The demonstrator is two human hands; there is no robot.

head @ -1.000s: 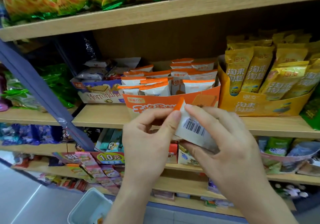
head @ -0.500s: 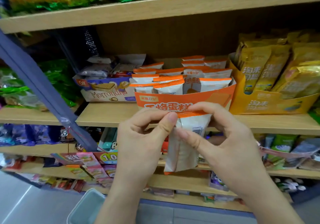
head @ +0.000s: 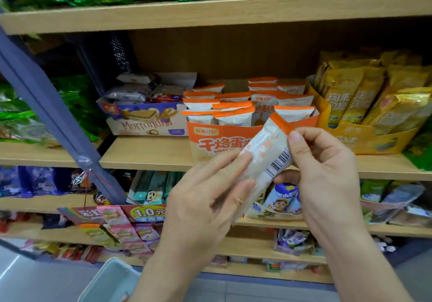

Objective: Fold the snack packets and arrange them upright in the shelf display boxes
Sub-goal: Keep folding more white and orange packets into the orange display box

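A white snack packet (head: 266,161) with an orange top seal and a barcode is folded into a narrow strip and tilted, its top up to the right. My right hand (head: 327,175) pinches its upper part, thumb near the orange seal. My left hand (head: 205,198) presses straight fingers against its lower left side. Just behind stands the orange display box (head: 224,138) on the middle shelf, with several like packets upright in it.
A white and purple wafer box (head: 142,119) stands left of the orange box, a yellow display box (head: 364,138) of gold packets right of it. A blue slanted post (head: 46,105) crosses the left. A pale bin (head: 109,280) sits below. Shelves above and below hold more snacks.
The packet went from being folded at its top to a narrow folded strip, tilted up to the right and raised. My left fingers straightened along its side. The view shifted left.
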